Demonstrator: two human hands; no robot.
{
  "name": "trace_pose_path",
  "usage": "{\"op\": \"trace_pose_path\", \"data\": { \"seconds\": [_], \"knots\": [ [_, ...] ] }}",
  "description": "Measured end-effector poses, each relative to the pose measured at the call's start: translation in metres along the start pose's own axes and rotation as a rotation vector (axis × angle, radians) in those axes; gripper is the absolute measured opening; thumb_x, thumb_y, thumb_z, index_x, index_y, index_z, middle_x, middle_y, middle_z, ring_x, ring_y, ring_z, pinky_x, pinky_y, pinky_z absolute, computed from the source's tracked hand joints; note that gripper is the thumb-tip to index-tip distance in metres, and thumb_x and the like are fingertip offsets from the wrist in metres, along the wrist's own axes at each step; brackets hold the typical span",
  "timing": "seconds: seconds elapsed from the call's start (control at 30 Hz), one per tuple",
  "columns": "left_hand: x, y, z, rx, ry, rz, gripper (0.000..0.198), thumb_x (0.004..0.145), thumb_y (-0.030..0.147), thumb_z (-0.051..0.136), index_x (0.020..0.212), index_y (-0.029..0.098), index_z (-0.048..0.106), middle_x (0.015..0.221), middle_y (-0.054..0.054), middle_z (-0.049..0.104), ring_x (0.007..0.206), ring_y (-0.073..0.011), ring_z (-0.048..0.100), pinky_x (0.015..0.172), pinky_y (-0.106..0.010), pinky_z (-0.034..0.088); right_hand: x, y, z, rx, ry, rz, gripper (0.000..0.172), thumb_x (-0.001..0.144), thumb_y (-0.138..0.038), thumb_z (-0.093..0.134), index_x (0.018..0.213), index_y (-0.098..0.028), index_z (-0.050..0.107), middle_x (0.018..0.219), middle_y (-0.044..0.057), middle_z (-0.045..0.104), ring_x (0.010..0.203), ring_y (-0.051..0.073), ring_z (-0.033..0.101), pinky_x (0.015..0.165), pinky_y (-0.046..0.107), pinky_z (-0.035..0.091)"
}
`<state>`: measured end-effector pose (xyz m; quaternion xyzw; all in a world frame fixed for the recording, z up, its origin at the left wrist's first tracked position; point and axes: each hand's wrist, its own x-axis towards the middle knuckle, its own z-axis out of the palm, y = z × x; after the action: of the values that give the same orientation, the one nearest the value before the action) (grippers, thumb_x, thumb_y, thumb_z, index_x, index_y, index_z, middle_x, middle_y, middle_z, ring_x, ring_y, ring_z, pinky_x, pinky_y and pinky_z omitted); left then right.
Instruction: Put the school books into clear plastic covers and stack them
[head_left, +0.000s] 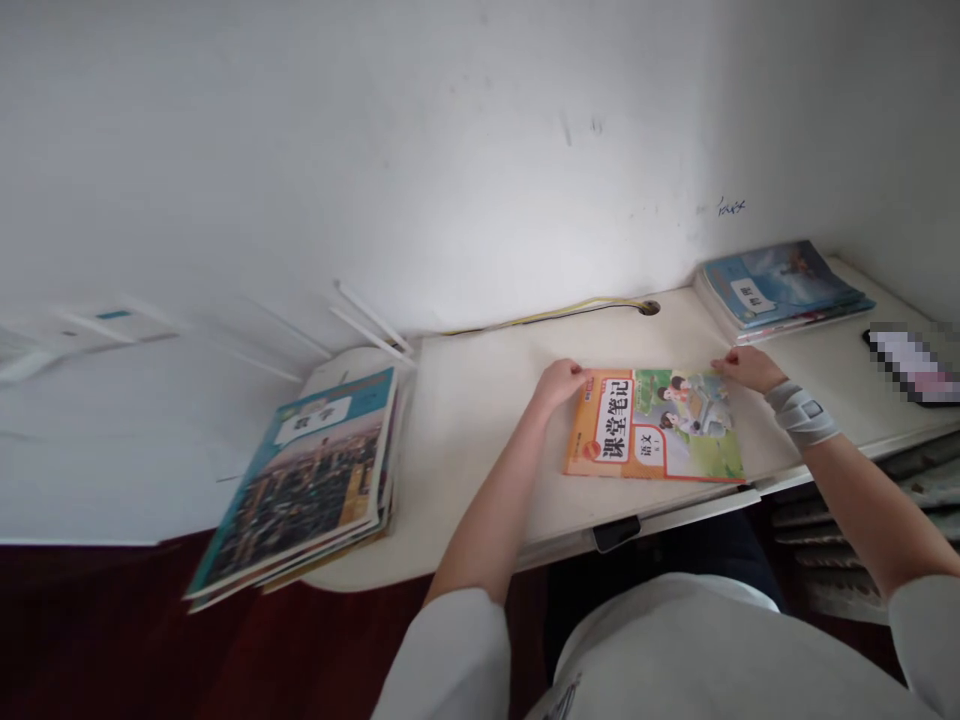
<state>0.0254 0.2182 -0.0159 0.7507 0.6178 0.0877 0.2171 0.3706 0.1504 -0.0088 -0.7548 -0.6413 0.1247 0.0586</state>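
Note:
A colourful workbook (652, 425) with an orange band and large Chinese characters lies face up, turned sideways, on the white desk (465, 420). At its far left corner, my left hand (561, 384) pinches the edge. My right hand (752, 370), with a grey band on the wrist, pinches the far right corner. Both hands are closed on the book, thumbs and fingertips together. Its pages are hidden under the cover.
Left, a stack of books (307, 470) overhangs the desk end. Back right, another stack of books (784, 285) sits against the wall. A phone (911, 365) lies at the far right. Cables run to a hole (649, 308) at the back. A drawer (682, 513) is under the front edge.

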Motion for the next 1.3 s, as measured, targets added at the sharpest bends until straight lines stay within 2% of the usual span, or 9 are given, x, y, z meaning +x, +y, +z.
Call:
{"op": "trace_pose_path", "data": {
  "seconds": [0.17,0.43,0.67,0.77,0.87,1.0,1.07,1.2,1.3],
  "knots": [
    [0.017,0.010,0.005,-0.030,0.050,0.004,0.026,0.078,0.037,0.053,0.084,0.015,0.066,0.086,-0.005,0.070,0.078,-0.0166,0.061,0.065,-0.024,0.040,-0.001,-0.011,0.005,0.010,0.042,0.015,0.016,0.079,-0.025,0.055,0.084,-0.015,0.067,0.090,0.009,0.071,0.083,0.019,0.064,0.066,0.025,0.042],
    [0.000,-0.010,-0.008,0.032,0.090,-0.085,0.012,0.075,0.030,0.059,0.077,0.019,0.062,0.087,-0.003,0.068,0.080,-0.0164,0.059,0.069,-0.025,0.040,0.016,-0.057,0.018,-0.037,0.189,-0.007,0.028,0.086,-0.019,0.040,0.108,-0.013,0.057,0.096,0.017,0.068,0.089,0.027,0.064,0.072,0.035,0.045],
    [-0.012,-0.019,-0.014,0.066,0.117,-0.192,0.012,0.078,0.029,0.055,0.076,0.019,0.060,0.090,-0.006,0.068,0.084,-0.0196,0.060,0.071,-0.028,0.040,0.039,-0.083,0.028,-0.042,0.174,-0.057,0.029,0.087,-0.014,0.035,0.110,-0.011,0.053,0.100,0.018,0.066,0.091,0.028,0.062,0.075,0.036,0.044],
    [-0.012,-0.017,-0.012,0.068,0.126,-0.214,0.013,0.081,0.028,0.051,0.082,0.018,0.061,0.093,-0.008,0.068,0.089,-0.0225,0.060,0.075,-0.031,0.042,0.040,-0.082,0.034,-0.036,0.211,-0.065,0.031,0.088,-0.013,0.031,0.111,-0.010,0.051,0.101,0.019,0.064,0.092,0.027,0.059,0.077,0.037,0.042],
    [-0.020,-0.010,-0.012,0.065,0.162,-0.226,0.027,0.083,0.026,0.048,0.107,0.016,0.057,0.104,-0.012,0.066,0.096,-0.0252,0.060,0.081,-0.034,0.043,0.038,-0.080,0.038,-0.007,0.259,-0.106,0.034,0.087,-0.013,0.031,0.115,-0.009,0.050,0.102,0.019,0.062,0.093,0.028,0.057,0.080,0.037,0.041],
    [-0.050,0.020,-0.003,0.178,0.306,0.004,0.055,0.089,0.027,0.042,0.140,0.014,0.029,0.143,-0.019,0.038,0.131,-0.0311,0.036,0.103,-0.044,0.031,0.036,-0.079,0.040,0.012,0.290,-0.143,0.036,0.087,-0.013,0.032,0.118,-0.009,0.050,0.102,0.018,0.062,0.091,0.028,0.057,0.080,0.038,0.041],
    [-0.070,0.042,0.009,0.244,0.216,0.177,0.059,0.092,0.037,0.038,0.144,0.015,0.023,0.151,-0.017,0.023,0.140,-0.0333,0.017,0.110,-0.053,0.017,0.038,-0.078,0.040,0.001,0.302,-0.159,0.035,0.086,-0.013,0.033,0.115,-0.010,0.053,0.102,0.019,0.061,0.089,0.028,0.057,0.079,0.038,0.041],
    [-0.100,0.069,0.038,0.313,-0.095,0.304,0.068,0.090,0.056,0.028,0.146,0.018,0.023,0.154,-0.014,0.018,0.141,-0.0355,0.008,0.109,-0.062,0.010,0.041,-0.073,0.035,-0.043,0.285,-0.183,0.032,0.086,-0.012,0.034,0.105,-0.009,0.059,0.099,0.020,0.060,0.087,0.027,0.057,0.076,0.039,0.043],
    [-0.106,0.070,0.051,0.351,-0.042,0.306,0.071,0.089,0.061,0.023,0.146,0.019,0.023,0.154,-0.012,0.016,0.142,-0.0343,0.005,0.109,-0.063,0.008,0.026,-0.081,0.033,-0.098,0.317,-0.254,0.034,0.086,-0.014,0.036,0.110,-0.006,0.058,0.119,0.025,0.054,0.107,0.034,0.052,0.084,0.046,0.042]
  ]
}}
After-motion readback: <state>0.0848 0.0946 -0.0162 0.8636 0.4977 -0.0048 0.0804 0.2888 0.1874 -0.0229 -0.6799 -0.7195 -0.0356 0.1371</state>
